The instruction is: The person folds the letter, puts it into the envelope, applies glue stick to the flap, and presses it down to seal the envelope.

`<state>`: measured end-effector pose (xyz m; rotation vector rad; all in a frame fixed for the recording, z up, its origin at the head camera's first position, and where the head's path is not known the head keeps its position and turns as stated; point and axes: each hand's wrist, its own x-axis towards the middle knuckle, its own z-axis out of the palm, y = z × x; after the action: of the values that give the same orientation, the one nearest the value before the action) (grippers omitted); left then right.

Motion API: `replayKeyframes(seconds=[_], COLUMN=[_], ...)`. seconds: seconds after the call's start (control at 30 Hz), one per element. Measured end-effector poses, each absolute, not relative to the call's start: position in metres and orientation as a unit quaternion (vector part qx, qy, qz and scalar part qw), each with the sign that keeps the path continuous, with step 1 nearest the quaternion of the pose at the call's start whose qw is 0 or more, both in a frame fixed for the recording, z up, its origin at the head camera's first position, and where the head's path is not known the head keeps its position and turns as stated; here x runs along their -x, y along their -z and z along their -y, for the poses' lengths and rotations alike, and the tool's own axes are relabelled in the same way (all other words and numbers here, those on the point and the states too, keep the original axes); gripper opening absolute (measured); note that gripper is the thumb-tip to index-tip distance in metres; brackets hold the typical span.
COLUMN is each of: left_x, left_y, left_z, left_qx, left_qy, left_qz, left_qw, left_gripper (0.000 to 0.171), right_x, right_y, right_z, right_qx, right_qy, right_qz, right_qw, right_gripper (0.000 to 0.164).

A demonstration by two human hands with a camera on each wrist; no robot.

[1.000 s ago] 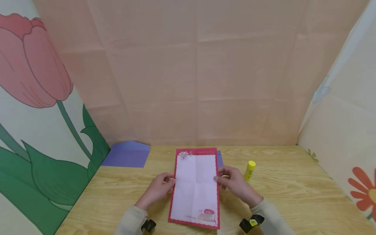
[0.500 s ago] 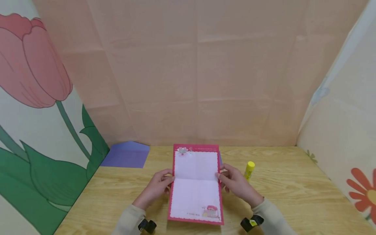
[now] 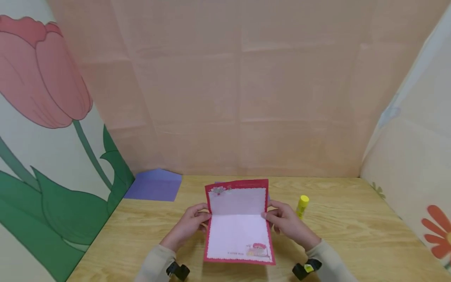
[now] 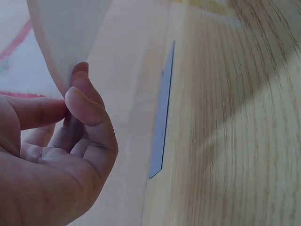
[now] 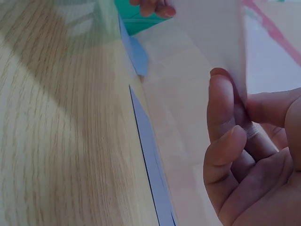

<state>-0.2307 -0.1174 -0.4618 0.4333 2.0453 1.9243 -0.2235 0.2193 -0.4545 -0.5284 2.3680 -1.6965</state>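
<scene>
A sheet of letter paper (image 3: 239, 235) with a red border and a white middle is held up over the table in the head view. It bends along a crease across its middle, and its upper half looks darker. My left hand (image 3: 193, 223) pinches its left edge between thumb and fingers. At the opposite edge my right hand (image 3: 287, 221) pinches the paper the same way. Both wrist views show the plain back of the letter paper (image 4: 70, 33) rising from the fingertips. Behind the sheet lies a purple envelope (image 5: 148, 155), mostly hidden by it in the head view.
Another purple envelope (image 3: 155, 186), flap raised, lies at the table's back left. A yellow glue stick (image 3: 302, 205) stands beyond my right hand. The wooden table (image 3: 352, 227) meets a pinkish back sheet (image 3: 239, 98) and flower-printed side panels.
The letter paper's upper half has bent at the crease, and its bottom edge has risen slightly. The vertical crease no longer shows. Both hands keep their hold on the side edges.
</scene>
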Motion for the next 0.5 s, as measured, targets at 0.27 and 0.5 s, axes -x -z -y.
replayKeyframes(seconds=[0.27,0.5], left_x=[0.2316,0.2325], left_y=[0.4606,0.4588], left_z=[0.1156,0.1149], left_qx=[-0.14,-0.117], left_qy=[-0.667,-0.663], left_qz=[-0.715,-0.722], left_qw=[0.159,0.162], left_gripper=[0.028,0.027], right_x=[0.226,0.224], right_y=[0.4568,0.4545], right_z=[-0.2248,-0.2254], right_qx=[0.2,0.203], right_qy=[0.589,0.594], right_qz=[-0.778,-0.773], right_qw=[0.086,0.088], right_gripper=[0.032,0.021])
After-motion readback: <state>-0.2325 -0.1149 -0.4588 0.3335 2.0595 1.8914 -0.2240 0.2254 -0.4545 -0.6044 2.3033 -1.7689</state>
